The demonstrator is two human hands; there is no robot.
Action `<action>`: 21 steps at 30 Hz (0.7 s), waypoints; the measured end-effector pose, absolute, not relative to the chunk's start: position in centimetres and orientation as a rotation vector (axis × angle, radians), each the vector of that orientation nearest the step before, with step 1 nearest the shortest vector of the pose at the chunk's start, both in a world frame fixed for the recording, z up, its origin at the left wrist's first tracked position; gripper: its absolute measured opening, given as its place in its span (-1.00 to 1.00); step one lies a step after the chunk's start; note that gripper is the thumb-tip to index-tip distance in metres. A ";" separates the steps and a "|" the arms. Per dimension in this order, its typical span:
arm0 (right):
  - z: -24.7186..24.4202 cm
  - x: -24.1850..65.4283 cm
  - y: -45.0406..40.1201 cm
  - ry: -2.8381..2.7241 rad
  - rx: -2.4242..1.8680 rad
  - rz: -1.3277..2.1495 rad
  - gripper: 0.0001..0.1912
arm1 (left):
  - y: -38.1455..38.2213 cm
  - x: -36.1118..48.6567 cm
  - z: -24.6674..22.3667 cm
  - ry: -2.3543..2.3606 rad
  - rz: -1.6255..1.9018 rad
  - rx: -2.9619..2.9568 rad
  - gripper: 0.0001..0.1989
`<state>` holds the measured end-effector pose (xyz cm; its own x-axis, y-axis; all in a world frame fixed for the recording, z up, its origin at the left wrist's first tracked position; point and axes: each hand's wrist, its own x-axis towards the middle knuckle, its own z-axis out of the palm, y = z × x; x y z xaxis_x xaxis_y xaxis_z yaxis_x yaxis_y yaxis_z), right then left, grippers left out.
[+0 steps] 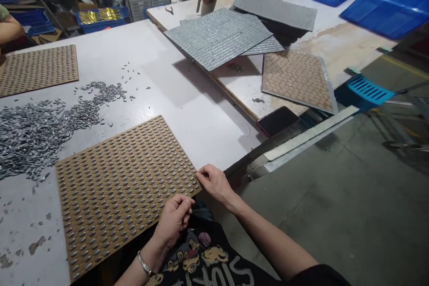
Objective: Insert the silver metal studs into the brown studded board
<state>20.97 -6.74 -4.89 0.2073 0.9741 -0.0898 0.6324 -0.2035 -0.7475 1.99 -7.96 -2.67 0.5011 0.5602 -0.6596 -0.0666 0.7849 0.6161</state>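
Observation:
A brown perforated board (129, 187) lies in front of me on the white table, its near edge reaching over the table's edge. Small grey spindle-shaped metal pieces sit in rows across it. At the board's right edge, close to the near corner, the fingers of my right hand (216, 184) are pinched on the rim. My left hand (173, 218) is curled closed beside the near edge; what its fingers hold, if anything, is hidden. To the left of the board spreads a heap of loose metal pieces (30, 136).
Another filled board (40, 69) lies at far left by a person's arm (10, 29). Grey ribbed sheets (221, 35) overhang the adjoining table, near a patterned panel (296, 78), a phone (278, 121), a mug (209, 2) and blue bins (389, 9). A blue stool (368, 91) stands right.

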 end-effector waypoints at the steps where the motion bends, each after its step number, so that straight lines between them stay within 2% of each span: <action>1: -5.0 21.0 -6.6 -1.495 -1.908 0.763 -0.85 | -7.9 2.0 -2.6 0.993 0.417 0.553 -0.62; 4: -5.1 20.9 -6.6 -1.446 -1.893 0.776 -0.91 | -7.8 2.2 -2.2 0.991 0.464 0.497 -0.61; 8: -3.6 20.4 -8.1 -1.313 -1.810 0.844 -0.86 | -7.9 2.2 -1.4 0.940 0.473 0.446 -0.63; 14: -0.5 18.6 -12.5 -1.567 -1.456 1.002 -0.83 | -8.6 2.3 -1.4 0.910 0.510 0.609 -0.70; 21: -0.6 18.2 -13.3 -1.351 -1.552 1.188 -0.86 | -9.1 2.5 -1.1 0.952 0.440 0.886 -0.72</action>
<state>18.22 -13.32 -0.56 0.0137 0.9857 -0.1680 0.2925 -0.1646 -0.9420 2.48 -9.12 -1.07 0.5315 0.6734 -0.5139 0.0451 0.5833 0.8110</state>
